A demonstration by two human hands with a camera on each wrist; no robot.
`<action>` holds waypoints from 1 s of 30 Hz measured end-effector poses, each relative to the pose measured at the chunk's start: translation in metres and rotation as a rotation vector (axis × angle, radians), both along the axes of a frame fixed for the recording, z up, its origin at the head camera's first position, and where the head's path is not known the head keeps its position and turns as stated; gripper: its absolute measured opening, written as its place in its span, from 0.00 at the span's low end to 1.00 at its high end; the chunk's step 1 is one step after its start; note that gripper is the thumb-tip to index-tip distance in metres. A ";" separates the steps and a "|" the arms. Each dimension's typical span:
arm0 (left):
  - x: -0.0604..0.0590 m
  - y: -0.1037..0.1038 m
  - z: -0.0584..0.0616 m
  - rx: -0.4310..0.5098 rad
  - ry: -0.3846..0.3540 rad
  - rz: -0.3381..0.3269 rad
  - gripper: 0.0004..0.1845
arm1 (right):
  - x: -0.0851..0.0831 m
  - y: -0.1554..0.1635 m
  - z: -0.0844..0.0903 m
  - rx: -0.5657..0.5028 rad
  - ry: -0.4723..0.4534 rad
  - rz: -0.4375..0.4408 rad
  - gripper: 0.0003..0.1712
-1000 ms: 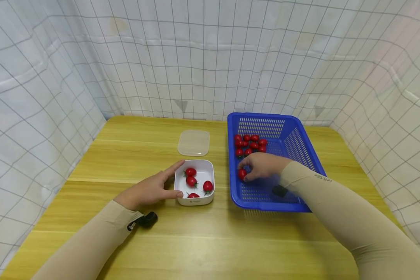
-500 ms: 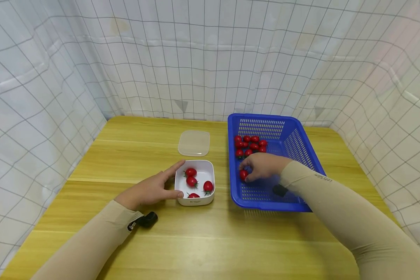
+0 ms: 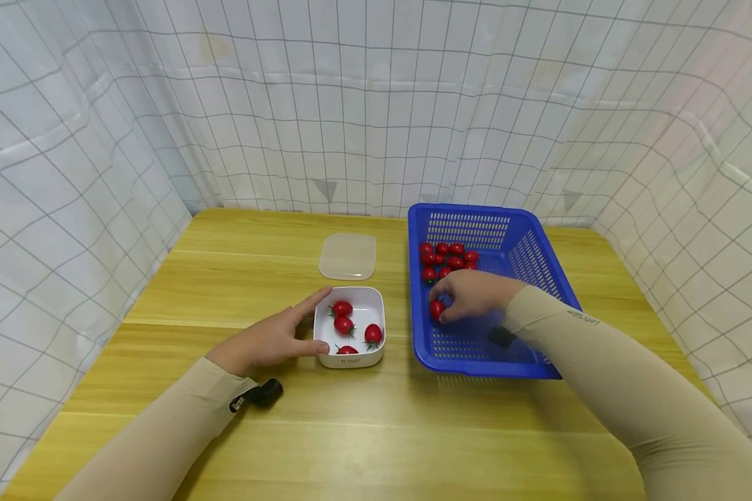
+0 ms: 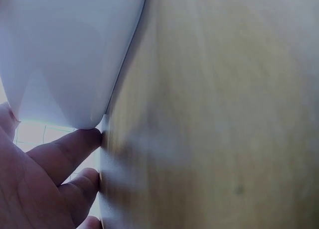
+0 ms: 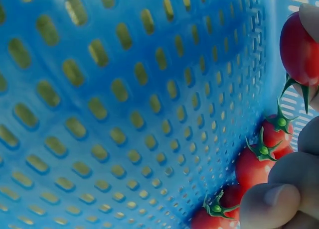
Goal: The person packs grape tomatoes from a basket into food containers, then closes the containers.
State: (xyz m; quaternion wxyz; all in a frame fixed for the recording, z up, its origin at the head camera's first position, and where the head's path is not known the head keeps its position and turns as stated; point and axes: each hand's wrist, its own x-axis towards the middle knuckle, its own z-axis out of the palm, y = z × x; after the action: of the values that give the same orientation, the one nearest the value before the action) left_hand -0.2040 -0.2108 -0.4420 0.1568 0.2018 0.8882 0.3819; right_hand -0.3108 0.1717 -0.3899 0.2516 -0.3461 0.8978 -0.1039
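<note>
In the head view, my left hand [image 3: 272, 337] spans the left side of a white square container [image 3: 381, 351], its thumb and index finger fairly straight against the corners. Several red cherry tomatoes [image 3: 343, 325] with green stems lie inside. The left wrist view has a fingertip [image 4: 89, 137] touching the container's pale wall [image 4: 60, 55]. My right hand [image 3: 479, 291] is down in a blue plastic basket [image 3: 418, 341] and pinches a cherry tomato [image 3: 436, 309]. This held tomato [image 5: 296, 50] hangs stem downward in the right wrist view, partly covered by a fingertip.
More cherry tomatoes [image 3: 455, 261] cluster at the basket's far left. A clear square lid [image 3: 347, 256] lies on the wooden table [image 3: 357, 431] behind the container. A white gridded curtain [image 3: 363, 125] surrounds the table on the back and both sides.
Only slight shifts show: my right hand has edged a little to the right with the pinched tomato inside the basket. My left hand and the white container stay in place.
</note>
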 end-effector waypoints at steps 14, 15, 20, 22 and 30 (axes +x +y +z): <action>0.001 0.002 0.002 0.001 -0.035 0.011 0.56 | 0.000 0.003 0.007 -0.022 0.033 -0.005 0.26; 0.001 0.002 0.002 0.001 -0.032 0.009 0.56 | 0.000 0.003 0.007 -0.027 0.033 -0.004 0.26; 0.001 0.003 0.002 0.017 -0.046 0.017 0.56 | 0.003 0.004 0.012 -0.049 0.032 0.001 0.28; 0.001 0.003 0.002 0.021 -0.053 0.019 0.56 | 0.004 0.005 0.014 -0.056 0.034 0.006 0.28; 0.001 0.002 0.003 0.017 -0.056 0.024 0.56 | 0.005 0.008 0.020 -0.079 0.045 -0.026 0.25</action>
State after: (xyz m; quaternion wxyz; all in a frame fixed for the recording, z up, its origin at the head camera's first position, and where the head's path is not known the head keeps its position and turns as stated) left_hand -0.2027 -0.2085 -0.4394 0.1753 0.1819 0.8826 0.3965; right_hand -0.3062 0.1794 -0.3695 0.2162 -0.3464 0.9028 -0.1346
